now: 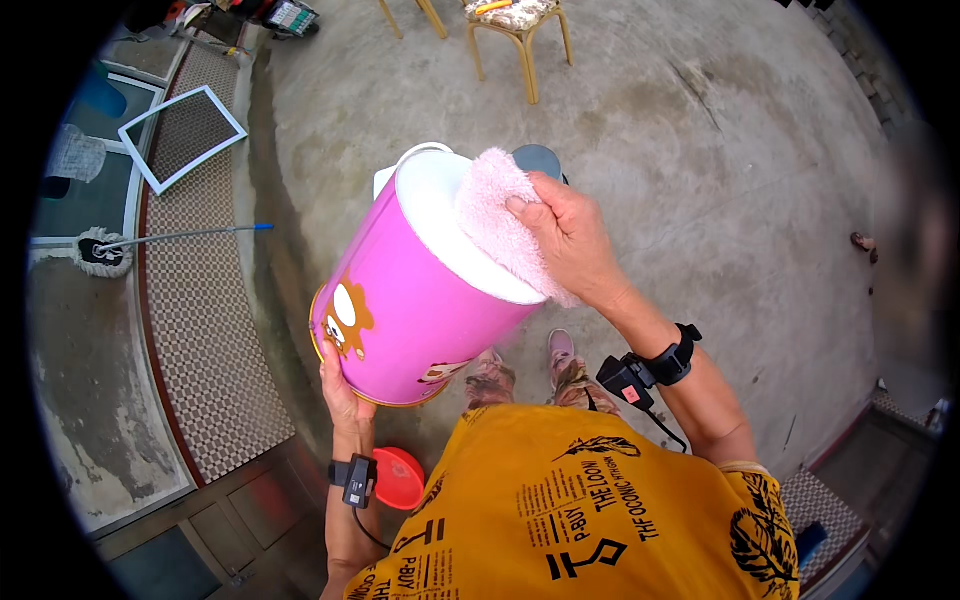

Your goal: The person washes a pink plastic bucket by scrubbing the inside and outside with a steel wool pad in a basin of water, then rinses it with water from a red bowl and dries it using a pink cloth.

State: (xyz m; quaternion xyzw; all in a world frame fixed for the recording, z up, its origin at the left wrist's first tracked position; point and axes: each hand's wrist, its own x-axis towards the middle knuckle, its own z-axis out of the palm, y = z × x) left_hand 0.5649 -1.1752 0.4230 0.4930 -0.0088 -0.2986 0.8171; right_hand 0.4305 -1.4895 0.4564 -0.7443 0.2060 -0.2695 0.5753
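A pink cylindrical bin (420, 285) with brown cartoon bears on its side hangs tilted in front of me. My left hand (346, 386) grips its lower end at the yellow rim, with the fingers partly hidden behind the wall. The bin's white round end (435, 187) faces up and away from me. My right hand (566, 232) pinches a fluffy pink cloth (491, 202), which lies against that white end and hangs over its edge. Behind the bin, a white object with a curved rim (424, 148) and a grey round thing (536, 159) are partly covered.
A red plastic basin (399, 478) stands by my left forearm. On the left are a mop (105, 251), a white-framed screen (184, 139) and a checkered tiled strip (202, 322). A cushioned chair (517, 22) bears an orange object. Concrete floor (712, 247) surrounds me.
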